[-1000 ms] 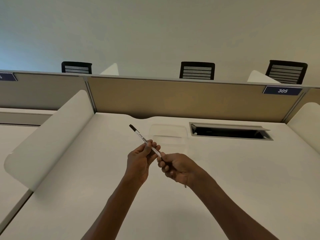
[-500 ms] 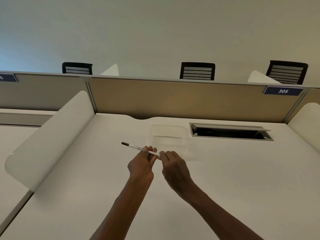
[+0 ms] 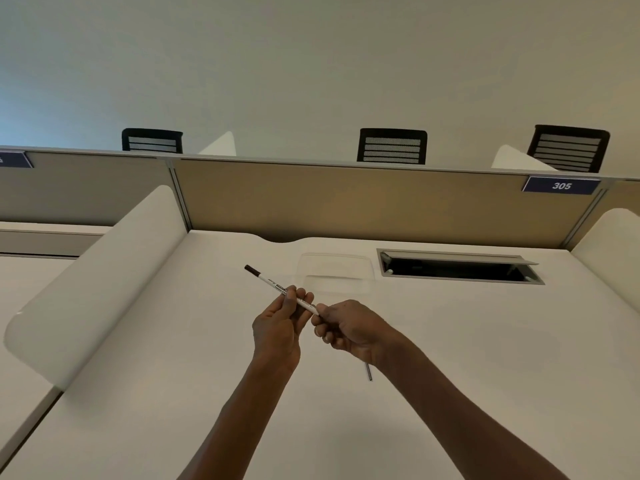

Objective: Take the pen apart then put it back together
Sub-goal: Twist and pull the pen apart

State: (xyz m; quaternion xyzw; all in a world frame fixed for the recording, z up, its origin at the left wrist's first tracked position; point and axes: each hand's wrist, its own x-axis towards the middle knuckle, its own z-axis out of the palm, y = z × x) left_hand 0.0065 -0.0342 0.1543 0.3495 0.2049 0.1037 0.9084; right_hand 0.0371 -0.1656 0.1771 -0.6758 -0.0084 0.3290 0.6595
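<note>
A thin white pen (image 3: 268, 281) with a dark cap end points up and to the left above the white desk (image 3: 173, 393). My left hand (image 3: 277, 329) pinches its barrel near the middle, between thumb and fingers. My right hand (image 3: 349, 329) is curled round the pen's near end, and that end is hidden inside the fist. A thin grey rod (image 3: 369, 371), like a refill, sticks out below the heel of my right hand; whether it is held or lying on the desk I cannot tell.
A clear shallow plastic tray (image 3: 336, 271) sits on the desk just beyond my hands. An open cable hatch (image 3: 457, 268) lies to its right. White curved dividers (image 3: 104, 278) flank the desk, and a tan partition (image 3: 346, 202) closes the back.
The pen has tilted from nearly level to pointing steeply up-left. My right hand has turned and curled into a fist at the pen's end, and the grey rod shows below it again.
</note>
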